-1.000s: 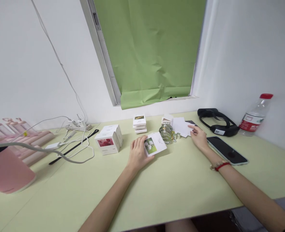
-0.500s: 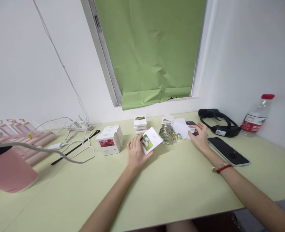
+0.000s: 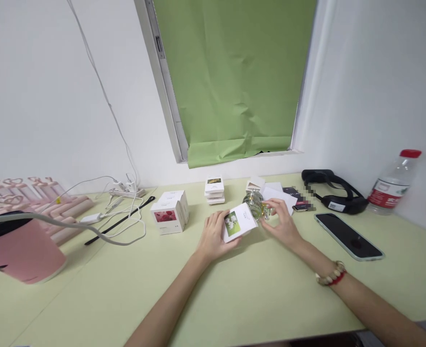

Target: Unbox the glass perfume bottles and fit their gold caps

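Observation:
My left hand (image 3: 214,237) is closed on a white carton (image 3: 239,222) printed with a white-flower picture, held tilted just above the table. Its right end partly covers the round clear glass bottles (image 3: 253,200), which stand close together. My right hand (image 3: 282,225) is beside these bottles, thumb and fingers curved and apart around the small shiny gold and silver caps (image 3: 266,211). The fingertips partly hide the caps; whether they touch them is not clear. White paper sheets (image 3: 283,196) lie behind the right hand.
White cartons with a red-flower picture (image 3: 169,212) stand at left, a stack of flat boxes (image 3: 214,188) behind. To the right are a phone (image 3: 348,236), a black headset (image 3: 337,195) and a water bottle (image 3: 393,185). Cables (image 3: 133,219) and a pink cup (image 3: 24,250) occupy the left.
My right hand has moved left and nearer, from the paper sheets to the caps. The carton in my left hand has turned and is now close against the bottles. The view has shifted slightly.

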A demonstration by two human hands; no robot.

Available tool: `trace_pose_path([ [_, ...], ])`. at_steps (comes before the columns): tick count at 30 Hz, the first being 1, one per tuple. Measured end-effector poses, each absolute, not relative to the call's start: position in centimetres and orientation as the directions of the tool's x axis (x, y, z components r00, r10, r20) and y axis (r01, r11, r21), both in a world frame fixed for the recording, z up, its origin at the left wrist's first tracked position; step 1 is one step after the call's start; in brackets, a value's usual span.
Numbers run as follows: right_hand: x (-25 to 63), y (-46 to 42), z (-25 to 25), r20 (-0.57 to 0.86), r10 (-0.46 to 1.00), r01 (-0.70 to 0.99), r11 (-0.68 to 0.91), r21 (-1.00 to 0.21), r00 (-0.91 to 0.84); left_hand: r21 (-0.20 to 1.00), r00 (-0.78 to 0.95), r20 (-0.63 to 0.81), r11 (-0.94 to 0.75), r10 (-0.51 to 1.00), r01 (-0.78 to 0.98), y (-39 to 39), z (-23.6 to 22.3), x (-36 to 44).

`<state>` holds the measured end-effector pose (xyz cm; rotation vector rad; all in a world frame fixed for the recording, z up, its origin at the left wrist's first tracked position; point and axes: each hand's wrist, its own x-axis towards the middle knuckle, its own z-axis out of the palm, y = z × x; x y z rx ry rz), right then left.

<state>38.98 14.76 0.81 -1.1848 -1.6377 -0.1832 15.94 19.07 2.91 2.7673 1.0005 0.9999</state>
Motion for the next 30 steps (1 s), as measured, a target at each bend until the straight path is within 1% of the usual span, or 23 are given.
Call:
trace_pose_path([
  [2, 37.9, 14.5, 0.6, 0.713, 0.7, 0.702, 0.53, -0.477, -0.044, 0.221, 0.651, 0.528, -0.829, 0.545, 0.514, 18.9, 3.0, 16.0],
  [4, 37.4, 14.3, 0.4, 0.627, 0.767, 0.658, 0.543, -0.522, -0.136, 0.205, 0.701, 0.504, -0.858, 0.505, 0.471, 18.7, 3.0, 16.1],
  [7, 37.3, 14.4, 0.2, 0.545, 0.808, 0.616, 0.55, -0.564, -0.223, 0.198, 0.737, 0.484, -0.88, 0.471, 0.433, 18.6, 3.0, 16.2],
  [10, 37.6, 14.6, 0.3, 0.524, 0.814, 0.571, 0.561, -0.599, -0.251, 0.179, 0.752, 0.47, -0.884, 0.463, 0.432, 18.6, 2.9, 16.1],
  [13, 37.4, 14.5, 0.4, 0.519, 0.826, 0.531, 0.548, -0.646, -0.221, 0.129, 0.747, 0.473, -0.875, 0.467, 0.466, 18.8, 2.5, 16.0],
  [15, 36.9, 14.4, 0.3, 0.495, 0.859, 0.476, 0.493, -0.728, -0.132, 0.108, 0.707, 0.506, -0.849, 0.494, 0.517, 19.0, 2.3, 15.9],
  [17, 36.2, 14.4, 0.1, 0.43, 0.903, 0.336, 0.403, -0.852, 0.008, 0.118, 0.621, 0.568, -0.8, 0.54, 0.588, 19.2, 2.0, 15.8],
  [18, 35.8, 14.4, 0.0, 0.372, 0.926, 0.231, 0.349, -0.908, 0.062, 0.135, 0.564, 0.603, -0.769, 0.565, 0.625, 19.3, 1.9, 15.7],
  [19, 35.5, 14.5, -0.1, 0.295, 0.952, 0.118, 0.285, -0.951, 0.08, 0.151, 0.508, 0.634, -0.737, 0.583, 0.659, 19.4, 1.8, 15.6],
  [21, 35.0, 14.8, -0.1, 0.123, 0.992, -0.07, 0.123, -0.99, 0.003, 0.152, 0.445, 0.672, -0.698, 0.593, 0.7, 19.6, 1.6, 15.4],
  [23, 34.2, 15.3, 0.0, -0.006, 0.993, -0.172, -0.026, -0.985, -0.118, 0.092, 0.467, 0.679, -0.697, 0.566, 0.711, 19.8, 1.3, 15.3],
  [25, 33.0, 16.1, 0.1, -0.076, 0.984, -0.214, -0.11, -0.971, -0.159, 0.004, 0.519, 0.672, -0.704, 0.529, 0.711, 20.0, 1.0, 15.3],
  [27, 31.1, 17.1, -0.1, -0.101, 0.991, -0.211, -0.118, -0.97, -0.089, -0.058, 0.543, 0.667, -0.691, 0.51, 0.72, 20.2, 0.5, 15.4],
  [28, 30.0, 17.6, -0.3, -0.101, 0.995, -0.177, -0.1, -0.979, -0.003, -0.065, 0.534, 0.67, -0.676, 0.516, 0.734, 20.3, 0.3, 15.5],
  [30, 27.4, 18.4, -0.8, 0.005, 0.991, -0.097, 0.018, -0.995, 0.134, -0.037, 0.479, 0.683, -0.628, 0.552, 0.777, 20.7, -0.1, 15.4],
])
